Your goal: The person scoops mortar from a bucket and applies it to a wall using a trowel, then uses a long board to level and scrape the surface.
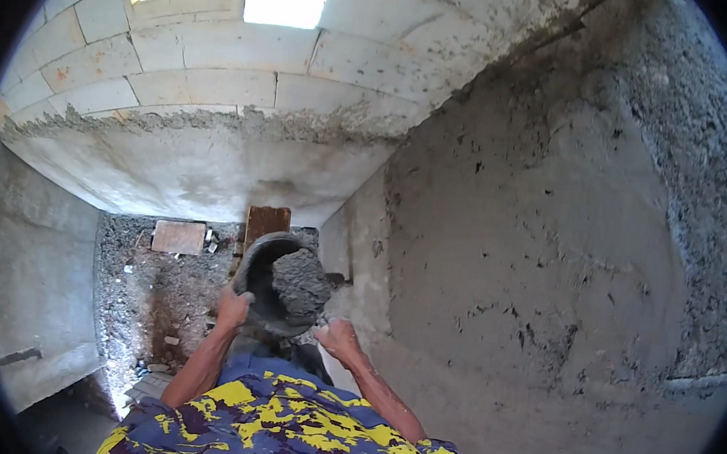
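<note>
A dark round pan (258,263) with a heap of grey wet mortar (299,283) in it is tilted toward the wall on the right. My left hand (231,308) grips its left rim. My right hand (336,337) is at its lower right rim, close to the wall. The freshly plastered grey wall (531,239) rises right beside the pan.
Block wall (215,65) with bare blocks above and smooth plaster below stands ahead. The floor (165,289) is strewn with mortar rubble, a flat board (179,237) and a brown brick-like slab (268,220). A plastered wall (32,271) closes the left.
</note>
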Action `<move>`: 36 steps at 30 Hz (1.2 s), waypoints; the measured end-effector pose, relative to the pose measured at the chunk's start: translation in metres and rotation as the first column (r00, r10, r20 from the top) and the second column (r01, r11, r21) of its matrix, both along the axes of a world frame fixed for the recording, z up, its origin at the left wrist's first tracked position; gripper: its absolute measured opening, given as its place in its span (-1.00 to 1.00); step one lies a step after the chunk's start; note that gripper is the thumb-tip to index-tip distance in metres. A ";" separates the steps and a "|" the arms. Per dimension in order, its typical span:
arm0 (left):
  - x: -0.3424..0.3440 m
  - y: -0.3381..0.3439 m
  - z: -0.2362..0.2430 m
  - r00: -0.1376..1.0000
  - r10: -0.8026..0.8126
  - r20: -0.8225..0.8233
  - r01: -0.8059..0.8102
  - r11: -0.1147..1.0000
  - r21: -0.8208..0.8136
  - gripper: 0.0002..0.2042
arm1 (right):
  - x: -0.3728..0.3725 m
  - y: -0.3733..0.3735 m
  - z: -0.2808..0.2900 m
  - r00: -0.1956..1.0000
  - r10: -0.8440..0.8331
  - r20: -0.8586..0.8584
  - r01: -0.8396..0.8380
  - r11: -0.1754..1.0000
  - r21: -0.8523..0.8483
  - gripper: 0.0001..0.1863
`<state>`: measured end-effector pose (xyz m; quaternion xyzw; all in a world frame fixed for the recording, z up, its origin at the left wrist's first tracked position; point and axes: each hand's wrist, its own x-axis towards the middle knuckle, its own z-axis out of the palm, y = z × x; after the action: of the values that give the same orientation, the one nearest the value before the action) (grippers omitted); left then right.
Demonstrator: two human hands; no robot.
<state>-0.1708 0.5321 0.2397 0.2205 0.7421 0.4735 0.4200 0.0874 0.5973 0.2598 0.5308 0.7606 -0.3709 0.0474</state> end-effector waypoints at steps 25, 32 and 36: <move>-0.192 -0.181 -0.150 0.694 0.686 -0.221 -0.715 0.694 -0.091 -0.51 | 0.028 0.468 0.361 0.714 -0.346 -0.608 0.539 0.827 0.162 -0.64; -0.147 -0.090 -0.055 0.855 0.316 -0.412 -0.489 0.755 -0.436 -0.45 | 0.021 0.274 0.415 0.821 -0.227 -0.524 0.530 0.644 0.551 -0.59; -0.101 -0.032 -0.005 0.925 0.156 -0.345 -0.265 0.918 -0.294 -0.53 | 0.012 0.186 0.260 1.000 0.008 0.011 -0.013 0.895 0.446 -0.65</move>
<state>-0.2714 0.5002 0.2345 0.1362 0.8888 0.3418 0.2734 0.0997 0.7832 0.5200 0.5250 0.8280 -0.1840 -0.0702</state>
